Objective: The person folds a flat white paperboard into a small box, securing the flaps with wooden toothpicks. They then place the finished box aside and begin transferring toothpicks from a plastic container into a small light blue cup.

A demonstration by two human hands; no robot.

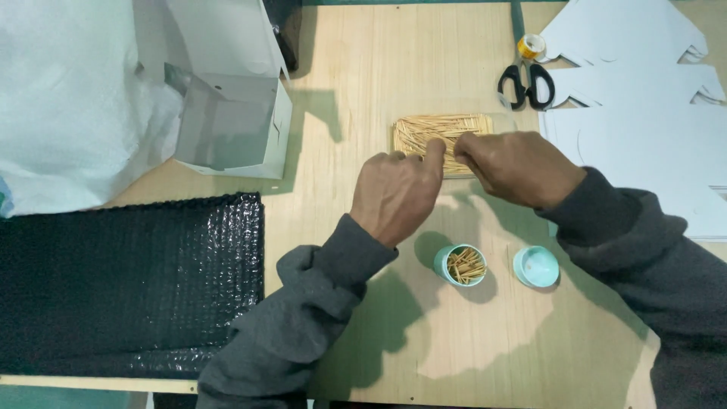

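While the black bubble wrap (129, 284) and white box (235, 125) sit off left, the left hand (397, 193) pinches toothpicks over the clear tray of toothpicks (424, 132), fingers nearly closed. Right hand (515, 167) curls beside it, gripping toothpicks too. Below: mint cup (460, 265), its lid (536, 266). Scissors (526, 83) lie beyond.

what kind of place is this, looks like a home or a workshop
Probably a small packing or hand-assembly workbench rather than a home table: a tray of loose toothpicks beside a half-filled little green container, flat die-cut white cartons stacked at the edge, and black bubble wrap laid on the plywood top.
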